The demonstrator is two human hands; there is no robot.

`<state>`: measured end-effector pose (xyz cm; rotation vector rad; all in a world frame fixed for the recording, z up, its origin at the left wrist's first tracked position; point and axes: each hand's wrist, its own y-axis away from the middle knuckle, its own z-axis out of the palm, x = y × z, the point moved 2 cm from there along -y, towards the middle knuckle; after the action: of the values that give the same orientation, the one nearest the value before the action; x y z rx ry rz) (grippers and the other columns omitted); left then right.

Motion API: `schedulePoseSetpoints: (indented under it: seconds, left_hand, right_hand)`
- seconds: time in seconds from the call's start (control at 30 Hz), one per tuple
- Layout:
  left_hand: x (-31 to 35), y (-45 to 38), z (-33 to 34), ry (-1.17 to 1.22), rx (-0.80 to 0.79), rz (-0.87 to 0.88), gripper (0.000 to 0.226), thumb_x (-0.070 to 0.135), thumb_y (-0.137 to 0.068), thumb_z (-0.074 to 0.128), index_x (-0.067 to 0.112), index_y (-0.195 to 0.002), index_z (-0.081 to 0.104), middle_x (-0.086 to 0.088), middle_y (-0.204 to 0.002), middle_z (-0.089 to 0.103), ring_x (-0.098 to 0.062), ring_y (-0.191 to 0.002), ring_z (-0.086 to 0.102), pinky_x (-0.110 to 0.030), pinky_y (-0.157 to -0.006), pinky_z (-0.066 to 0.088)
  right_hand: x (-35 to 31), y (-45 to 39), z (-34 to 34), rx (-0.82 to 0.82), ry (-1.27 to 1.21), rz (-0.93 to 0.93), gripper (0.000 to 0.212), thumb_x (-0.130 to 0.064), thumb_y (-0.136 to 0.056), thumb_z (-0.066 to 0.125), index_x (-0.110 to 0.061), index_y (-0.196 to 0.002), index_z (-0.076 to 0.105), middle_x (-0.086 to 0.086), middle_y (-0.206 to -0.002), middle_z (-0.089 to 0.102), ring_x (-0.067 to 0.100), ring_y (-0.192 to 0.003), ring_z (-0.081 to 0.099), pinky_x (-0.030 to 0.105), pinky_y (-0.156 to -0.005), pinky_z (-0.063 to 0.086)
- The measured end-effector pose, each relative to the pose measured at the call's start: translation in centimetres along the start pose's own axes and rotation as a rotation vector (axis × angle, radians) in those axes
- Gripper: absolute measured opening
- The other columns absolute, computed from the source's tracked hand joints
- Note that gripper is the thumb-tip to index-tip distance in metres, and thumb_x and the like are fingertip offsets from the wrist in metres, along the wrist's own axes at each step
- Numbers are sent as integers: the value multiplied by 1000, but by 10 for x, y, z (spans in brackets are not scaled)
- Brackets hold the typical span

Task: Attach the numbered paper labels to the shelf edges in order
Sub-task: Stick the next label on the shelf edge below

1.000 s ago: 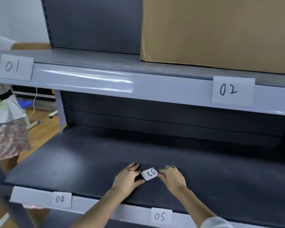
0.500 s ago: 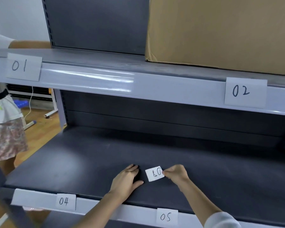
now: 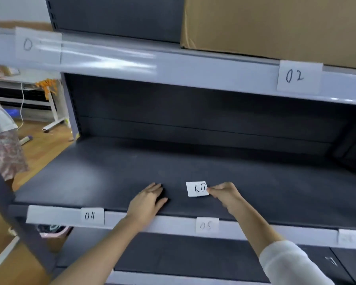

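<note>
Paper labels, counted: six in view. One loose label (image 3: pixel 197 189), small white slip with handwriting that read upside down, sat low over the dark middle shelf (image 3: pixel 111 173), pinched at its right edge by the right hand (image 3: pixel 224 194). Could not tell whether the slip lay flat on the board or was lifted just off it.

Five labels were already on shelf edges. Upper edge strip (image 3: pixel 193 73): a blurred label at the left (image 3: pixel 38 45), only a "0" legible, and label "02" (image 3: pixel 298 77) toward the right. Middle edge strip (image 3: pixel 169 222): label "04" (image 3: pixel 92 215) at the left, label "05" (image 3: pixel 207 225) near centre, and a fifth label (image 3: pixel 349 238) at far right, too blurred to read.

Hands: two, bare, set apart from each other. Left hand (image 3: pixel 147 201) lay palm down and flat on the middle shelf, fingers together, gripping nothing. Right hand's fingers were closed on the loose slip; a white sleeve (image 3: pixel 292 264) covered that upper forearm.

One cardboard box (image 3: pixel 275 25) stood on the top shelf, its contents unseen. Middle shelf held only the hands and the slip. One pink bin (image 3: pixel 56 233) showed beneath the lower left corner, contents unclear.

One other person (image 3: pixel 2 145) stood at the left margin, partly in view.
</note>
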<state>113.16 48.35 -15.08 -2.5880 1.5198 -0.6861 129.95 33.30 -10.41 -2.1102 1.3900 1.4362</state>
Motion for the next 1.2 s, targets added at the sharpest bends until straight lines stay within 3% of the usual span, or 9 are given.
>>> schedulePoseSetpoints:
  seconds: [0.13, 0.23, 0.33, 0.47, 0.53, 0.6, 0.7, 0.93, 1.2]
  left_hand:
    - [5, 29, -2, 6, 71, 13, 44, 28, -95, 50, 8, -134, 47, -1, -146, 38, -13, -139, 26, -22, -111, 23]
    - [12, 57, -9, -17, 173, 29, 34, 15, -82, 68, 0, -112, 65, -11, -125, 61, -26, -121, 53, -34, -95, 46]
    - [33, 94, -5, -68, 228, 36, 33, 12, -70, 78, 1, -100, 71, -9, -110, 70, -27, -104, 64, -40, -74, 55]
    - [74, 153, 18, -38, 172, 79, 42, 32, -83, 46, 5, -103, 71, -4, -115, 68, -21, -108, 62, -34, -79, 53]
    - [84, 176, 30, -60, 132, 85, 43, 35, -82, 44, 7, -99, 72, -2, -111, 70, -19, -105, 64, -31, -77, 54]
    - [89, 193, 38, -46, 97, 69, 48, 39, -86, 37, 10, -97, 74, 1, -108, 71, -17, -102, 66, -29, -75, 55]
    - [87, 200, 48, -68, 66, 82, 58, 44, -94, 24, 14, -93, 75, 4, -104, 72, -14, -99, 67, -25, -72, 55]
    - [70, 176, 67, -22, -10, 113, 24, 35, -69, 66, 20, -85, 76, 11, -100, 73, -7, -96, 67, -15, -68, 53]
    - [37, 181, 135, -18, 41, 113, 84, 41, -99, -2, 24, -77, 76, 17, -95, 73, -1, -91, 68, -11, -66, 51]
  right_hand:
    - [9, 26, -1, -18, 5, -16, 19, -15, -87, 60, 1, -89, 69, -3, -60, 43, 8, -50, 33, 14, -39, 26]
    - [25, 47, -3, -47, -38, -69, 33, -11, -87, 58, 20, -98, 59, 2, -65, 39, 12, -55, 30, 10, -35, 24]
    - [51, 79, -9, -65, -12, -45, 17, -13, -86, 58, -2, -73, 59, 1, -64, 41, 17, -56, 32, 14, -39, 27]
    - [103, 116, -15, -86, 31, 71, 28, -12, -83, 58, 9, -100, 67, 4, -60, 37, 13, -47, 24, 17, -37, 19]
    - [122, 132, -20, -80, 102, 156, 12, -12, -82, 56, -4, -75, 61, 3, -57, 32, 14, -47, 21, 20, -42, 17]
    - [134, 139, -24, -82, 172, 206, 29, -12, -81, 53, -14, -58, 36, 1, -52, 25, 14, -44, 18, 18, -42, 15]
    - [142, 141, -22, -70, 160, 230, 36, -12, -80, 54, -16, -54, 29, 1, -50, 24, 15, -44, 17, 19, -43, 15]
    - [163, 116, -3, -107, 141, 90, 18, -8, -83, 54, -9, -66, 50, 2, -55, 27, 15, -49, 17, 23, -46, 16]
    - [222, 73, 26, -116, 203, 75, 50, -6, -79, 55, -22, -47, 21, -4, -47, 18, 15, -53, 14, 28, -49, 12]
